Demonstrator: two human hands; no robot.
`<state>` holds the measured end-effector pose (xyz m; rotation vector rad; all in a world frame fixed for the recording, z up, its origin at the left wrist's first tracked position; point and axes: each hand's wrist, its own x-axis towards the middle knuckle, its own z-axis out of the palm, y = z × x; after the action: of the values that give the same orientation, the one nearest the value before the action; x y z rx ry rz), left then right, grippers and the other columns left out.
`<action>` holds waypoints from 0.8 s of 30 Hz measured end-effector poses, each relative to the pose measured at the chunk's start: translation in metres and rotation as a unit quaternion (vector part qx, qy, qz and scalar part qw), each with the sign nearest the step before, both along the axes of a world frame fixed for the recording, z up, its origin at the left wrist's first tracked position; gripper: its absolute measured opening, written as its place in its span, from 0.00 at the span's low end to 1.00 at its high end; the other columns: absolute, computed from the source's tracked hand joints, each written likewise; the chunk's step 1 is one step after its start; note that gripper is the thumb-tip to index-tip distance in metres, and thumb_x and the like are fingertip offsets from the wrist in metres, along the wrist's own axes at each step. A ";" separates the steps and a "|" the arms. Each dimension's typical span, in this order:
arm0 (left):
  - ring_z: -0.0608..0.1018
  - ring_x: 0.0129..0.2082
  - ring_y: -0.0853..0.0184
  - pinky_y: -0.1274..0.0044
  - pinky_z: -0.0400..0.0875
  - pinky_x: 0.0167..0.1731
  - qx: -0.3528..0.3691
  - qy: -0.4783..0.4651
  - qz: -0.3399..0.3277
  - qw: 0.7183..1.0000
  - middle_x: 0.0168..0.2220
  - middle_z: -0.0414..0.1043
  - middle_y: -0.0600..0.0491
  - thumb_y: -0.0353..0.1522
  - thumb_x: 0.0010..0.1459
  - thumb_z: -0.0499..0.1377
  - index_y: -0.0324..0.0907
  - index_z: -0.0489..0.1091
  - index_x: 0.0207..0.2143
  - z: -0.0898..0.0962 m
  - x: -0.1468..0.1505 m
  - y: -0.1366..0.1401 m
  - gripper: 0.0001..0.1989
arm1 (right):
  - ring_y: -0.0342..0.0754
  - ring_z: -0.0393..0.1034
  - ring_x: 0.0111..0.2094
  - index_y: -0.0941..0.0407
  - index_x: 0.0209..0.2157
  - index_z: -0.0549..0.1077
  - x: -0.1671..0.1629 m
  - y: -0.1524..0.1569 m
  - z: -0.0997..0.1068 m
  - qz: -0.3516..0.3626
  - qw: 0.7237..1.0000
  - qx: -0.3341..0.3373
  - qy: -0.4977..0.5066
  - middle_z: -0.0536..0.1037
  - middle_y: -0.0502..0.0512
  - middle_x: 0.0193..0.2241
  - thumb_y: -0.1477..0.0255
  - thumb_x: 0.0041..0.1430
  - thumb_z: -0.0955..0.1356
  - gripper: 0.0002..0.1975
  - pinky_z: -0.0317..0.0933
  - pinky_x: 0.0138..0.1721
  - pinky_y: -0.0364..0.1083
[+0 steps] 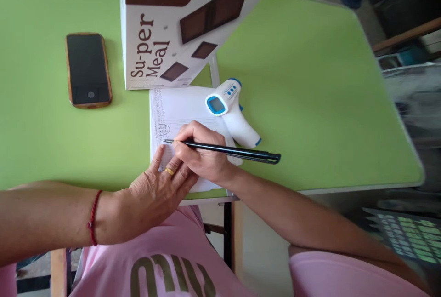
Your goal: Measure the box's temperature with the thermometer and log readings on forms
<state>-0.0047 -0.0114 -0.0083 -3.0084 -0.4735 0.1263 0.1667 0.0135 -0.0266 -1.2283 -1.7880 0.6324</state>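
Right hand [211, 164] has the pen [243, 152] pinched between thumb and fingers, pretty close to the point. Key thing is the direction: the tip pokes out to the left of the pinch, over the paper [186, 104], and the long axis runs from there rightward and slightly toward the person, so the back end sticks out past the paper's right side. Can't quite tell if the tip is actually touching down. Left hand [155, 184] isn't gripping anything, it's palm down with the digits spread on the near part of the paper, and its little finger is the bit closest to the tip, just beside it. The right hand overlaps some of those fingers, so I'd say it's snug on the near side. On the right the thermometer [237, 122] lies partly over the paper, near the right knuckles. Far side is hemmed in by the box [155, 48], right at the paper's edge, and the near side runs close to the table's front edge. Phone [87, 71] sits off left, well apart from both hands. Most sideways room looks to be rightward, where the green table [320, 104] stretches on past the thermometer.
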 end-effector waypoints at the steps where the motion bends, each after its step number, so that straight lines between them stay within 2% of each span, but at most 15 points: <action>1: 0.60 0.72 0.49 0.52 0.68 0.64 -0.002 0.003 0.000 1.000 0.72 0.54 0.44 0.34 0.70 0.49 0.40 0.55 0.72 0.000 0.000 0.000 0.30 | 0.39 0.64 0.20 0.52 0.27 0.65 0.000 0.000 0.000 -0.001 1.000 -0.001 0.002 0.70 0.42 0.19 0.75 0.59 0.68 0.08 0.61 0.23 0.40; 14: 0.61 0.71 0.50 0.52 0.68 0.64 -0.004 -0.008 -0.001 1.000 0.73 0.54 0.46 0.35 0.69 0.51 0.41 0.56 0.71 -0.001 -0.001 0.000 0.30 | 0.39 0.63 0.20 0.52 0.28 0.65 0.000 -0.001 0.000 -0.022 1.000 0.008 -0.001 0.70 0.42 0.19 0.76 0.58 0.68 0.08 0.61 0.23 0.40; 24: 0.60 0.72 0.49 0.53 0.67 0.64 -0.007 0.003 -0.002 1.000 0.73 0.52 0.45 0.35 0.68 0.52 0.41 0.56 0.71 0.001 -0.001 0.001 0.31 | 0.38 0.63 0.20 0.52 0.27 0.64 0.000 -0.001 0.001 -0.010 1.000 -0.007 0.002 0.69 0.42 0.19 0.76 0.57 0.67 0.09 0.60 0.23 0.40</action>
<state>-0.0057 -0.0108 -0.0070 -3.0226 -0.4669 0.1387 0.1663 0.0122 -0.0253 -1.2522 -1.7697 0.6373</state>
